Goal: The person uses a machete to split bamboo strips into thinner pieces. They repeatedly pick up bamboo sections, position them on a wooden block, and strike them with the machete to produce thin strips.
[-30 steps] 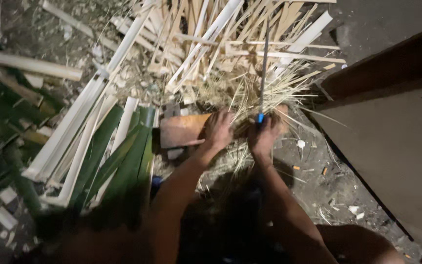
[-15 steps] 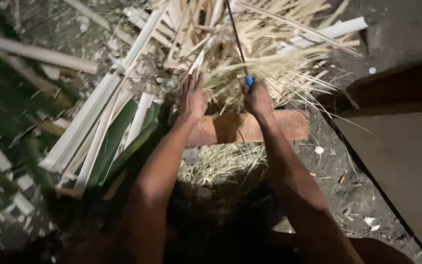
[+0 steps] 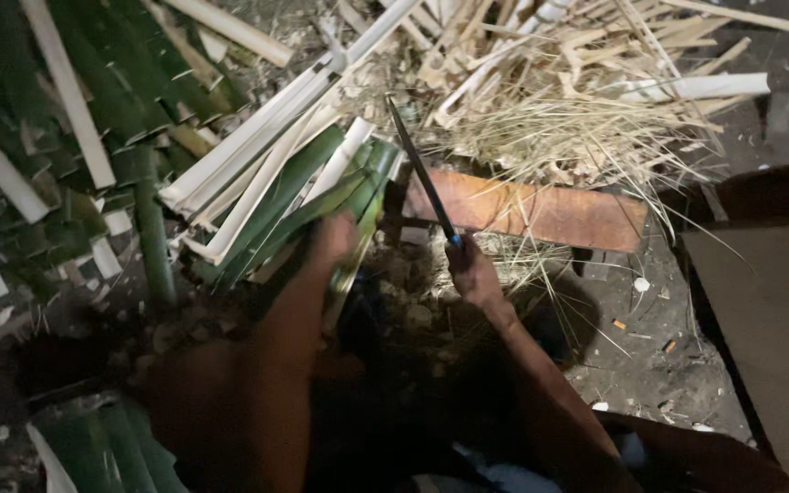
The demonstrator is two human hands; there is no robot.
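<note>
I'm looking down at my right hand, which is wrapping tight around the handle of a long dark blade; the blade is pointing up and away over the orange-brown wooden block. My left hand is resting on the green bamboo strips lying just left of the block, though I can't tell if the fingers are actually closing on one. Pale shavings are piling up behind the block.
</note>
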